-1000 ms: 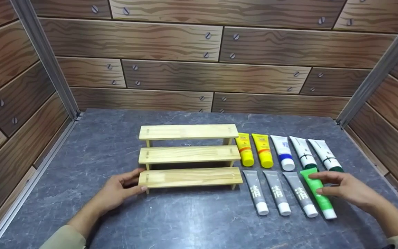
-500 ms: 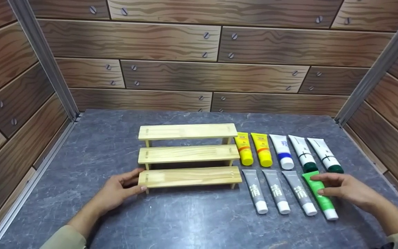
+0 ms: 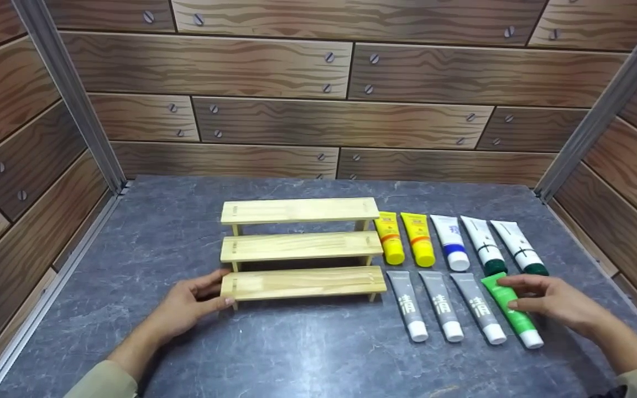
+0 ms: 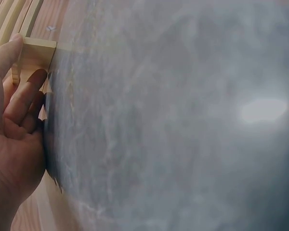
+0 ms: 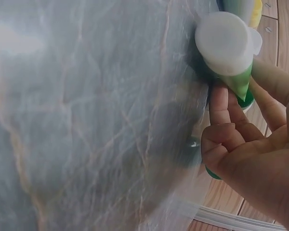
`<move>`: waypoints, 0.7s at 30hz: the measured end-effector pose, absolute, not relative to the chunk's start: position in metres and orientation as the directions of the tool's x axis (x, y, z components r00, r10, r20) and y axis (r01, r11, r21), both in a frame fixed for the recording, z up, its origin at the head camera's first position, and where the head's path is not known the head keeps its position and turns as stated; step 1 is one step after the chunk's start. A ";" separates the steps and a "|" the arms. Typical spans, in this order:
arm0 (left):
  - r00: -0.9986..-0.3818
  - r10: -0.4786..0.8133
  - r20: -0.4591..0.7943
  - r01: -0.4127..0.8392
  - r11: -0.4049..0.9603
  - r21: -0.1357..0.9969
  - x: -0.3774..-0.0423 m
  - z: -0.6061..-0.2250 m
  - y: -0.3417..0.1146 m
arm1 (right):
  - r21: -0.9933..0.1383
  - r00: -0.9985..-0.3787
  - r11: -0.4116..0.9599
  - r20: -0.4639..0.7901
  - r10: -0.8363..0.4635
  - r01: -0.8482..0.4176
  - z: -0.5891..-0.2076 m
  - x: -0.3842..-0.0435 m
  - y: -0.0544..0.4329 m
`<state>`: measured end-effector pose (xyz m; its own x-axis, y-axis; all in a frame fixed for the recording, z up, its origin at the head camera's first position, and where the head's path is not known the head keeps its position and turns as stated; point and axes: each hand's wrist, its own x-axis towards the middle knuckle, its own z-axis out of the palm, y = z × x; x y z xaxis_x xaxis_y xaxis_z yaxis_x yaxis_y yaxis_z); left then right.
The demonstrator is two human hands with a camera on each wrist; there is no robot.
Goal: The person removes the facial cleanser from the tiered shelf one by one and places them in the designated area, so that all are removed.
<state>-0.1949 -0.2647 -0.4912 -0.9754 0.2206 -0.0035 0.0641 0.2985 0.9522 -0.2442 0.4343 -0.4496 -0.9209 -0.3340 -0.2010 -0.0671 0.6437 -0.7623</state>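
Observation:
A three-step wooden display rack (image 3: 303, 283) stands left of the tubes. At the left end of its lowest step, my left hand (image 3: 184, 309) grips the edge, thumb in front and fingers behind; the left wrist view shows this end board (image 4: 38, 50) between thumb and fingers. My right hand (image 3: 559, 307) pinches a green tube (image 3: 512, 312) near its flat end, thumb and fingers on either side. Its white cap (image 5: 224, 43) faces the camera in the right wrist view. Just left of it lie several grey tubes (image 3: 479, 304) with white caps, side by side.
Behind the grey row lie two yellow tubes (image 3: 419, 240), a white tube with a blue band (image 3: 450, 240) and two white tubes with dark green caps (image 3: 481, 237). The nearest yellow one sits right at the rack's side. Wood-patterned walls (image 3: 274, 121) enclose the dark table (image 3: 296, 354).
The green tube has shifted slightly right, away from the grey row, with my right hand on it. My left hand and the rack have stayed in place.

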 end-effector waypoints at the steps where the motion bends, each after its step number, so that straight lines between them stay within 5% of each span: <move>1: -0.975 0.222 -0.003 0.064 0.293 0.954 -0.195 -0.492 -0.265 | -0.762 -0.922 0.644 -0.199 -0.333 -0.069 -0.450 -0.244 0.434; 21: -0.968 0.248 0.019 0.097 0.303 0.948 -0.195 -0.488 -0.264 | -0.741 -0.943 0.669 -0.179 -0.282 -0.059 -0.448 -0.238 0.435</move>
<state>-0.1949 -0.2638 -0.4878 -0.9684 0.2485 0.0192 0.0966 0.3035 0.9479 -0.2384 0.4350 -0.4482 -0.9427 -0.2815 -0.1792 -0.0589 0.6690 -0.7409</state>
